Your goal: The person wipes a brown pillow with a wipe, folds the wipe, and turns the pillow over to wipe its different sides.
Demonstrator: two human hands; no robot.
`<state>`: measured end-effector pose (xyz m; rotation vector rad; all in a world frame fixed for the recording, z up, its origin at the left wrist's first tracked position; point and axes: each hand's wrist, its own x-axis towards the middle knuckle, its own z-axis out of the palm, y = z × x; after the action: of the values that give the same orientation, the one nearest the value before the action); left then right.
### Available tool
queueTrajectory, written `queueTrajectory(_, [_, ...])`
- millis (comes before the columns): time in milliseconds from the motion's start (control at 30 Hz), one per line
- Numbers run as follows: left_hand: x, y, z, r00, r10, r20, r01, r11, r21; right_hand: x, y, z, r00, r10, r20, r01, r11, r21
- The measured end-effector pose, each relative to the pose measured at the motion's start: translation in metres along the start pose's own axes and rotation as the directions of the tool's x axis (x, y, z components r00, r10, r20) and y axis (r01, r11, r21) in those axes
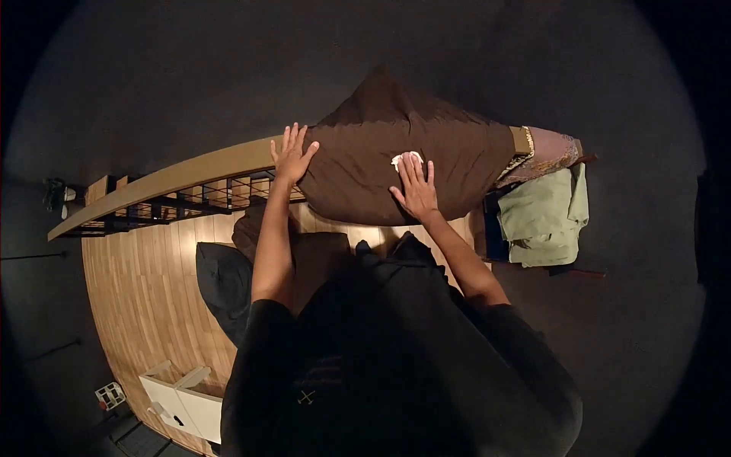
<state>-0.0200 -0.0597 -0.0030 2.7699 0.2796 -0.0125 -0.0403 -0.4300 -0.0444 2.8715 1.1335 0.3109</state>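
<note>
A large dark brown cloth (358, 167) is draped over a long surface in front of me, with creases and a raised peak at the far side. My left hand (291, 160) lies flat at the cloth's left edge, fingers stretched and thumb apart, beside a tan wooden top. Under the fingertips of my right hand (415, 190) is a crumpled white cloth (397, 161), pressed against the brown fabric. Most of the white piece is hidden by the fingers, which are extended over it.
The tan wooden top (205, 164) curves left above black wire racks (221, 194). Folded pale green fabric (544, 217) sits at the right, near patterned pinkish fabric (552, 148). A dark bag-like item (221, 282) rests on the wooden floor (145, 297). White furniture (183, 407) stands lower left.
</note>
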Motion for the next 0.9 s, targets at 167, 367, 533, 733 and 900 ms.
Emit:
queueTrajectory(167, [0.010, -0.004, -0.006, 0.999, 0.021, -0.035, -0.020, 1.000, 0.017, -0.014, -0.008, 0.012, 0.998, -0.069, 0.008, 0.068, 0.990, 0.123])
queueTrajectory(367, [-0.009, 0.003, -0.003, 1.000, -0.029, -0.007, 0.029, 0.999, 0.022, 0.005, 0.011, 0.001, 0.998, 0.020, -0.067, -0.024, 0.998, -0.060])
queueTrajectory(533, [0.004, 0.040, -0.006, 0.984, -0.180, 0.008, 0.174, 0.960, 0.218, -0.053, -0.006, 0.011, 0.998, 0.013, 0.054, -0.018, 0.995, 0.102])
queueTrajectory(733, [-0.008, 0.114, 0.019, 0.993, 0.120, -0.021, -0.117, 0.990, 0.081, -0.036, 0.041, 0.004, 0.985, 0.167, -0.051, -0.171, 0.981, -0.096])
queueTrajectory(900, [-0.002, 0.171, 0.037, 0.990, 0.096, 0.104, -0.098, 0.995, 0.021, -0.048, 0.034, 0.010, 0.982, 0.181, -0.053, -0.179, 0.983, 0.043])
